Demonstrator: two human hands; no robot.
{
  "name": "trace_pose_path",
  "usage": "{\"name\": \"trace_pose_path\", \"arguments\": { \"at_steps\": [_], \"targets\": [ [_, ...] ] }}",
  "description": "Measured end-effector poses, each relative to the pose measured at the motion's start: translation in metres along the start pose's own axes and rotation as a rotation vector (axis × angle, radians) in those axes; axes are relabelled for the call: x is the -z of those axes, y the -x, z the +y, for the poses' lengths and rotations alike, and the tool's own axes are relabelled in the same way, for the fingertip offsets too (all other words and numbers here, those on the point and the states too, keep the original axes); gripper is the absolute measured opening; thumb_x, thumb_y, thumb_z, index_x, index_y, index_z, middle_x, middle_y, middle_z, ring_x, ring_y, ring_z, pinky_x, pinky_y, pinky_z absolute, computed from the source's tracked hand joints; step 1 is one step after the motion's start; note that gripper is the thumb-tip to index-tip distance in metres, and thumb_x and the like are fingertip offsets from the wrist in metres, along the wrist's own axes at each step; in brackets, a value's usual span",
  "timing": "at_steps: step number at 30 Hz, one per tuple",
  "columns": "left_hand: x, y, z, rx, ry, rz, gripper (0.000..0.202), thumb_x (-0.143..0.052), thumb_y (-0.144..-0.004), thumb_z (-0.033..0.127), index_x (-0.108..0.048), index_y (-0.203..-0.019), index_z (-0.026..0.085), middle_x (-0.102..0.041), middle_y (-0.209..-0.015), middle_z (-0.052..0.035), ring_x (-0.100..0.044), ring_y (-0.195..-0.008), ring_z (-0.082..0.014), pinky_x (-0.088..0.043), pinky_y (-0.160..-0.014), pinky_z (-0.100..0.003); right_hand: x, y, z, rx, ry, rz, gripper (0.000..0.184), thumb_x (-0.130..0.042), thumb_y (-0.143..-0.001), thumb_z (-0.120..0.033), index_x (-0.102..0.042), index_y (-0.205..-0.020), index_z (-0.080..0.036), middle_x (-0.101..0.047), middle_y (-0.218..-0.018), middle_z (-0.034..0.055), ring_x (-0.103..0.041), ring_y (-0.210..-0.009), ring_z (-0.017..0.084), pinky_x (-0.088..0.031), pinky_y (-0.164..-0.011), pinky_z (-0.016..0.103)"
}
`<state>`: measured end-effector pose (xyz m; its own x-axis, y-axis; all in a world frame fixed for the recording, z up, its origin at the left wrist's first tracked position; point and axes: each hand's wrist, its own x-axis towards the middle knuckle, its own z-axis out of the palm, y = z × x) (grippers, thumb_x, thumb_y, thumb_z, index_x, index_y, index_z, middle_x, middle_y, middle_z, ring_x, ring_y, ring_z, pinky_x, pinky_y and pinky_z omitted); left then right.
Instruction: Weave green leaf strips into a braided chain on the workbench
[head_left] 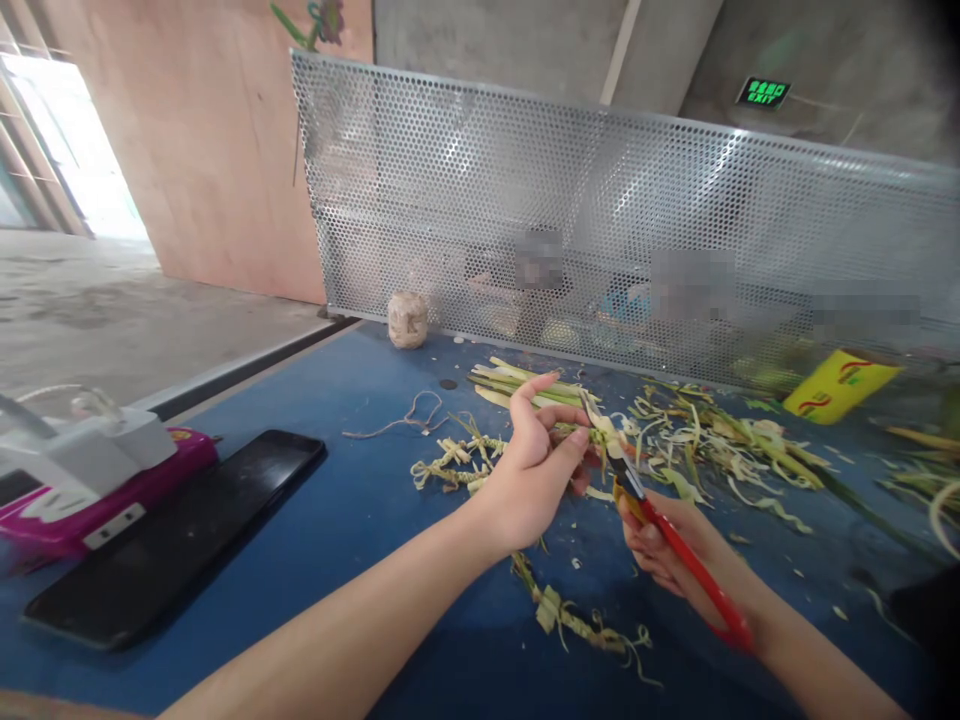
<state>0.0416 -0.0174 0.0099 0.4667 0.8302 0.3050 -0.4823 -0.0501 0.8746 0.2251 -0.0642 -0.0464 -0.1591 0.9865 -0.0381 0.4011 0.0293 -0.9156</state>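
My left hand [536, 470] is closed, pinching a small piece woven from pale green leaf strips [606, 438] between thumb and fingers. My right hand [679, 550] grips red-handled pruning shears [694, 565]. Their dark metal jaws meet the woven piece; whether they are cutting into it I cannot tell. Behind my left hand lies a bundle of flat pale green strips [499, 380]. A braided leaf piece [457, 465] rests left of that hand, and another braided piece with curled ends [577, 625] lies nearer to me.
Leaf scraps [705, 440] litter the blue table [300, 570] on the right, beside a yellow packet [841, 386]. A black phone [180, 540] and a magenta power strip [180, 465] lie at left. A wrapped roll [407, 320] and string [401, 422] sit farther back, before a perforated metal screen [450, 170].
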Motion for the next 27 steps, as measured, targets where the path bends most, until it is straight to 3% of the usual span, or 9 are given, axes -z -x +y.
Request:
{"name": "trace_pose_path", "arguments": {
  "at_steps": [6,11,14,19,23,27],
  "targets": [
    [0.003,-0.003,-0.007,-0.036,-0.025,-0.002,0.034,-0.041,-0.083,0.009,-0.023,-0.11,0.023,-0.042,-0.091,-0.0003,-0.052,-0.065,-0.0076,-0.049,-0.055,-0.024,-0.003,-0.001,-0.004,-0.075,-0.055,0.041,0.054,-0.047,-0.065,-0.073,-0.039,-0.067,-0.02,-0.03,-0.054,-0.0067,-0.026,-0.039,0.004,-0.025,-0.03,0.015],
    [0.004,-0.009,-0.009,0.02,-0.027,0.098,0.032,-0.045,-0.081,0.009,-0.03,-0.108,0.019,-0.045,-0.084,-0.0001,-0.055,-0.063,-0.0099,-0.051,-0.05,-0.025,-0.003,-0.006,-0.007,-0.192,-0.274,0.184,0.053,-0.055,-0.06,-0.069,-0.037,-0.064,-0.02,-0.032,-0.049,-0.0091,-0.026,-0.033,0.002,-0.022,-0.026,0.013],
    [0.004,-0.01,-0.007,0.081,0.03,0.181,0.03,-0.047,-0.08,0.01,-0.037,-0.108,0.016,-0.046,-0.078,0.0007,-0.057,-0.063,-0.0114,-0.052,-0.051,-0.027,0.002,-0.009,-0.006,-0.216,-0.402,0.19,0.051,-0.057,-0.06,-0.067,-0.036,-0.061,-0.02,-0.032,-0.048,-0.0093,-0.027,-0.031,0.002,-0.023,-0.024,0.013],
    [0.005,-0.01,-0.001,0.108,0.139,0.267,0.035,-0.052,-0.078,0.01,-0.045,-0.111,0.016,-0.053,-0.076,0.0001,-0.062,-0.069,-0.015,-0.052,-0.054,-0.027,0.003,-0.011,-0.007,-0.164,-0.369,0.194,0.05,-0.059,-0.061,-0.065,-0.038,-0.063,-0.02,-0.034,-0.049,-0.0091,-0.029,-0.033,0.002,-0.024,-0.026,0.011],
    [0.007,-0.01,0.0,0.12,0.121,0.285,0.02,-0.053,-0.078,0.01,-0.053,-0.098,0.013,-0.057,-0.077,-0.0016,-0.064,-0.067,-0.0137,-0.053,-0.061,-0.027,-0.001,-0.01,-0.009,-0.1,-0.301,0.147,0.057,-0.06,-0.054,-0.071,-0.039,-0.067,-0.019,-0.036,-0.054,-0.008,-0.031,-0.035,0.003,-0.027,-0.027,0.013],
    [0.009,-0.012,-0.004,0.103,0.184,0.31,0.016,-0.057,-0.075,0.01,-0.052,-0.09,0.014,-0.059,-0.073,0.0001,-0.064,-0.064,-0.0136,-0.053,-0.063,-0.028,0.001,-0.007,-0.011,0.004,-0.188,0.133,0.054,-0.054,-0.061,-0.071,-0.041,-0.07,-0.019,-0.035,-0.058,-0.006,-0.031,-0.041,0.004,-0.026,-0.032,0.015]
  ]
}}
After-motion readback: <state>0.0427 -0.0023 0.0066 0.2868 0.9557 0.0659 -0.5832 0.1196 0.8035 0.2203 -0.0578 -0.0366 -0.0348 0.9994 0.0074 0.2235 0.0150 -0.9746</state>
